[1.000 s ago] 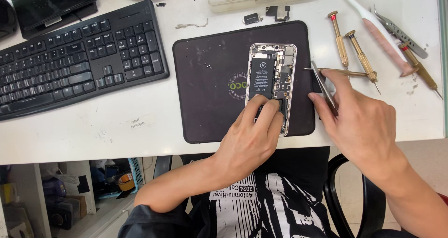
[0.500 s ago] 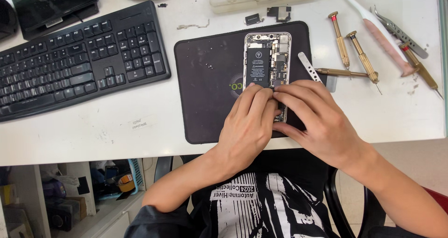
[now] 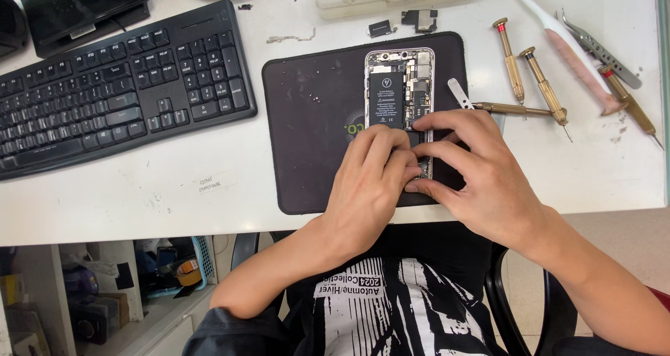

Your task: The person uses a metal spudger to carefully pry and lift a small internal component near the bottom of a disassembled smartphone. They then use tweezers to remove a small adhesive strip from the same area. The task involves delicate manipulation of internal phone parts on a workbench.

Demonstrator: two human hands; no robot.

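White desk point(image 3: 209, 188) holds a black keyboard point(image 3: 118, 84), brass screwdrivers point(image 3: 509, 70) and a dark mat point(image 3: 314, 119). On the mat lies an opened phone point(image 3: 399, 91); left hand point(image 3: 366, 181) and right hand point(image 3: 481, 174) press curled fingers onto its lower half.

bare forearms, black-and-white printed shirt point(image 3: 391, 307), perhaps short-sleeved

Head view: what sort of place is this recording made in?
Probably a phone repair bench. An opened phone lies on a dark work mat under both hands, precision screwdrivers and tweezers lie to the right, and a keyboard sits alongside.
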